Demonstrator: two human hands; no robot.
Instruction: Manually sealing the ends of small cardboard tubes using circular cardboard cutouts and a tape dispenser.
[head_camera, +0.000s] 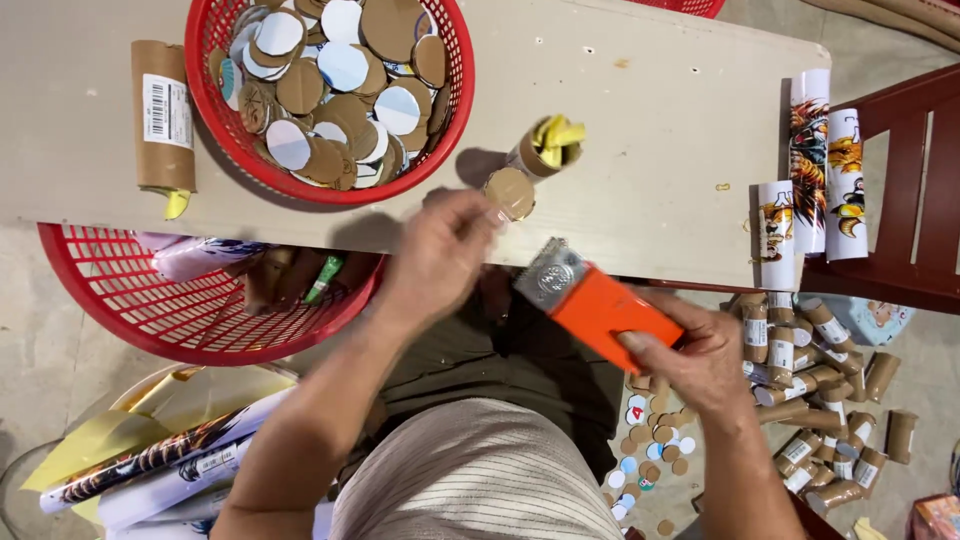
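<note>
Pinching a cardboard disc (509, 192) with our left hand (440, 255) above the table (640, 110), beside a filled tube (545, 150), we grip an orange tool (598, 305) in our right hand (695, 355).

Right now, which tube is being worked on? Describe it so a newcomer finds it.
Start at the red basket of card discs on the pale board. Right of it lies a short cardboard tube at the left hand. Unlike other tubes, yellow paper sticks from its end.

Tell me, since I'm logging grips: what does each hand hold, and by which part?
Right hand: orange tool, by its orange handle end. Left hand: fingertips on a cardboard disc at its edge.
</note>
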